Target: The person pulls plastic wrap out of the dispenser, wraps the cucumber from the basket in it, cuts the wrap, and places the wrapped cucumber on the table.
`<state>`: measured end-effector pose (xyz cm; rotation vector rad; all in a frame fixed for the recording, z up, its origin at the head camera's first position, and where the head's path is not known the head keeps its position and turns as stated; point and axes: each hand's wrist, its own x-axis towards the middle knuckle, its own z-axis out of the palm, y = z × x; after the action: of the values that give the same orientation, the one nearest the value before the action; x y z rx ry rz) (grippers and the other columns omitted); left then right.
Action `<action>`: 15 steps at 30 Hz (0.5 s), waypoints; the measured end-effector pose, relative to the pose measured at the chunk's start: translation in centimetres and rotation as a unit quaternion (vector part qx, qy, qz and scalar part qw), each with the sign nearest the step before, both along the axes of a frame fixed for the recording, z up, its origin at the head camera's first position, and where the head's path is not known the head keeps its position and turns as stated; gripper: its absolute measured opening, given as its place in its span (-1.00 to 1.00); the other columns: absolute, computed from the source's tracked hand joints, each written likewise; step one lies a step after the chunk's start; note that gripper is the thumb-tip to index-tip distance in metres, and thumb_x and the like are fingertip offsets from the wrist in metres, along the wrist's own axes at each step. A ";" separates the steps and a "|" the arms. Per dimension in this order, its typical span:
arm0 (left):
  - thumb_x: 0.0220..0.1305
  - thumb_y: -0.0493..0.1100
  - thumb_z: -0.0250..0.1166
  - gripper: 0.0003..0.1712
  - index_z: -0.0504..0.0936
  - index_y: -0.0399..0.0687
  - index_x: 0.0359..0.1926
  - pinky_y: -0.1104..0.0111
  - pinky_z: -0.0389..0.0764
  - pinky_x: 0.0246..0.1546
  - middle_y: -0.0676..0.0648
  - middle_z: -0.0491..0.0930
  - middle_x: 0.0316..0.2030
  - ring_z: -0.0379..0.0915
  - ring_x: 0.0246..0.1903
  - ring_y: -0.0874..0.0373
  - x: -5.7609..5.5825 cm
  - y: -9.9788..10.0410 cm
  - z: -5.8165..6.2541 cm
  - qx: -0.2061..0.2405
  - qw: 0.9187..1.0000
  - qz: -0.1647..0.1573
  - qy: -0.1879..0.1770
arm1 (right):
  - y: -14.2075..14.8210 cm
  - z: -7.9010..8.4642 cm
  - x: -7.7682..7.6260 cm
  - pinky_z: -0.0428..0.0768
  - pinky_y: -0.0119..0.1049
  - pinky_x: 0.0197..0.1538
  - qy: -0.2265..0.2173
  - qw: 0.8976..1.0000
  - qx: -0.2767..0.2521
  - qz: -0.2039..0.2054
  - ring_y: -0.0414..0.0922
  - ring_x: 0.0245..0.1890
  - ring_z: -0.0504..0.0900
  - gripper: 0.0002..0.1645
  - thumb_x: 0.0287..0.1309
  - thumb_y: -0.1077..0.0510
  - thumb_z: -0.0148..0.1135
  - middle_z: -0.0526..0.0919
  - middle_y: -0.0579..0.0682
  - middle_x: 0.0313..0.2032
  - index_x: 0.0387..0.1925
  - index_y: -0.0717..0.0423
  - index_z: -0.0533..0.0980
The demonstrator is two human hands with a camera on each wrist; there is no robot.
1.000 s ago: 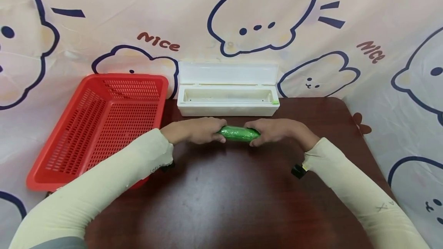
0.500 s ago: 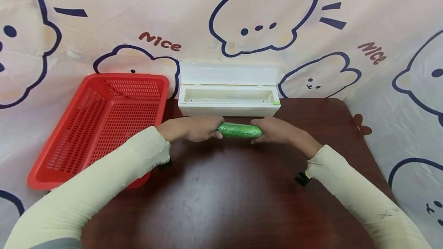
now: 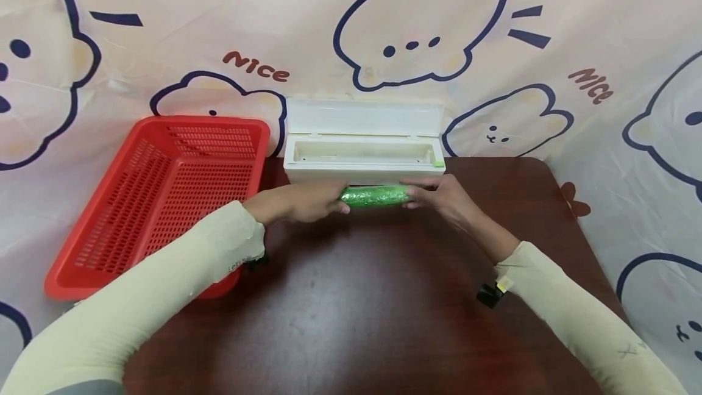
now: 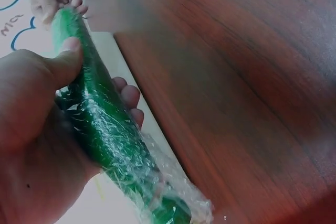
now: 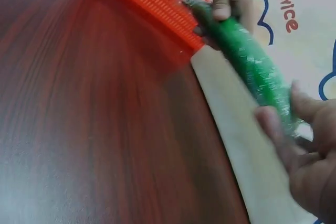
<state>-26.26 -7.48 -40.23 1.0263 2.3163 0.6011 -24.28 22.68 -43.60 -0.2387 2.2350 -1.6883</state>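
A green cucumber [image 3: 375, 195] wrapped in clear cling film lies sideways between both hands, over the table in front of the white box. My left hand [image 3: 309, 201] grips it, thumb along the top and fingers curled beneath in the left wrist view. There, loose film [image 4: 197, 198] bunches past the cucumber's near end. My right hand [image 3: 452, 200] holds the opposite end; in the right wrist view its thumb and fingers pinch the cucumber [image 5: 257, 69] around its tip. Behind the cucumber, the long white film dispenser box [image 3: 364, 172] has its lid raised.
A red slotted plastic basket [image 3: 148, 200] stands at the left of the dark brown table [image 3: 340, 297]. A cartoon-printed curtain [image 3: 307, 23] hangs right behind the box and at the right side.
The cucumber has shifted slightly left and up in the head view, closer to the box. My right hand has turned and its fingers have moved on the cucumber's right end.
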 end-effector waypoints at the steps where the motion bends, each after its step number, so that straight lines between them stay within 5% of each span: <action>1: 0.43 -0.03 0.05 -0.66 0.33 -0.17 0.05 0.21 0.45 -0.02 -0.07 0.43 -0.21 0.37 -0.16 0.09 -0.1 0.0 0.0 0.003 1.000 0.003 -0.009 | 0.1 -0.1 0.2 0.66 -0.23 -0.09 0.044 0.999 0.015 -0.005 -0.09 -0.26 0.74 -0.52 0.13 0.12 0.31 0.62 0.17 0.07 0.12 0.12 0.55; 3: 0.42 -0.03 0.05 -0.65 0.33 -0.15 0.07 0.22 0.43 0.00 -0.06 0.42 -0.20 0.35 -0.15 0.09 -0.2 -0.1 0.2 0.009 1.000 0.007 -0.017 | 0.4 -0.5 0.4 0.63 -0.37 -0.09 0.165 0.984 0.061 0.010 -0.16 -0.18 0.73 -0.51 0.11 0.15 0.32 0.64 0.07 0.07 0.12 0.04 0.55; 4: 0.42 -0.03 0.06 -0.65 0.33 -0.14 0.07 0.22 0.42 0.00 -0.06 0.42 -0.19 0.35 -0.15 0.09 -0.3 -0.1 0.3 0.012 1.000 0.007 -0.020 | 0.7 -0.6 0.5 0.62 -0.40 -0.07 0.242 0.965 0.095 0.030 -0.16 -0.14 0.72 -0.51 0.11 0.16 0.31 0.64 0.05 0.06 0.12 0.04 0.55; 5: 0.42 -0.03 0.06 -0.67 0.34 -0.14 0.04 0.22 0.42 -0.04 -0.07 0.43 -0.22 0.34 -0.18 0.08 -0.4 -0.2 0.3 0.013 1.000 0.005 -0.019 | 1.0 -0.8 0.6 0.61 -0.42 -0.06 0.327 0.932 0.144 0.052 -0.17 -0.10 0.70 -0.54 0.15 0.13 0.27 0.64 0.02 0.07 0.13 0.03 0.55; 7: 0.41 -0.03 0.08 -0.68 0.36 -0.12 0.04 0.23 0.41 -0.03 -0.05 0.43 -0.21 0.34 -0.18 0.09 -0.5 -0.2 0.5 0.012 1.000 0.001 -0.013 | 1.6 -1.1 0.8 0.60 -0.37 -0.02 0.488 0.841 0.217 0.088 -0.14 -0.01 0.67 -0.60 0.27 0.14 0.14 0.63 0.03 0.09 0.12 0.09 0.55; 9: 0.40 -0.02 0.08 -0.69 0.38 -0.11 0.01 0.25 0.40 -0.05 -0.03 0.43 -0.23 0.34 -0.20 0.10 -0.6 -0.3 0.6 0.010 1.000 -0.005 -0.010 | 2.3 -1.3 0.9 0.61 -0.27 -0.04 0.602 0.746 0.261 0.114 -0.06 0.01 0.65 -0.62 0.36 0.18 0.00 0.61 0.08 0.11 0.11 0.18 0.55; 10: 0.40 -0.02 0.09 -0.71 0.38 -0.11 -0.02 0.25 0.41 -0.08 -0.04 0.43 -0.27 0.34 -0.23 0.10 -0.6 -0.3 0.6 0.007 1.000 -0.008 -0.007 | 2.6 -1.5 0.9 0.62 -0.24 -0.07 0.632 0.715 0.272 0.124 -0.05 0.00 0.65 -0.62 0.40 0.19 -0.05 0.60 0.10 0.11 0.10 0.21 0.54; 11: 0.40 -0.01 0.09 -0.72 0.38 -0.10 -0.04 0.25 0.41 -0.10 -0.03 0.42 -0.29 0.33 -0.24 0.11 -0.6 -0.3 0.6 0.002 1.000 -0.011 -0.003 | 2.8 -1.6 0.9 0.63 -0.23 -0.08 0.643 0.703 0.278 0.127 -0.06 -0.02 0.65 -0.63 0.40 0.19 -0.04 0.61 0.09 0.09 0.09 0.21 0.55; 12: 0.40 -0.01 0.09 -0.72 0.38 -0.09 -0.05 0.26 0.40 -0.11 -0.02 0.41 -0.31 0.33 -0.25 0.11 -0.5 -0.3 0.6 -0.002 1.000 -0.012 -0.001 | 2.9 -1.8 0.9 0.63 -0.23 -0.09 0.635 0.712 0.271 0.126 -0.07 -0.05 0.65 -0.66 0.36 0.23 0.02 0.61 0.10 0.06 0.07 0.23 0.55; 13: 0.40 -0.01 0.09 -0.73 0.38 -0.09 -0.05 0.27 0.40 -0.12 -0.02 0.40 -0.31 0.32 -0.26 0.12 -0.5 -0.3 0.6 -0.004 1.000 -0.012 -0.001 | 3.0 -1.9 0.8 0.63 -0.25 -0.09 0.611 0.738 0.261 0.118 -0.09 -0.06 0.64 -0.67 0.31 0.25 0.09 0.62 0.10 0.03 0.07 0.25 0.54; 15: 0.39 -0.01 0.10 -0.73 0.38 -0.09 -0.07 0.26 0.41 -0.13 -0.02 0.39 -0.33 0.32 -0.27 0.12 -0.4 -0.3 0.5 -0.008 1.000 -0.012 0.004 | 2.9 -2.1 0.8 0.63 -0.34 -0.11 0.508 0.827 0.225 0.084 -0.14 -0.14 0.65 -0.63 0.25 0.21 0.19 0.64 0.03 -0.06 0.09 0.19 0.52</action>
<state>-26.70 -7.78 -39.74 1.0499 2.3077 0.5702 -23.52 25.59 -45.66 -1.4361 3.0918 -0.9245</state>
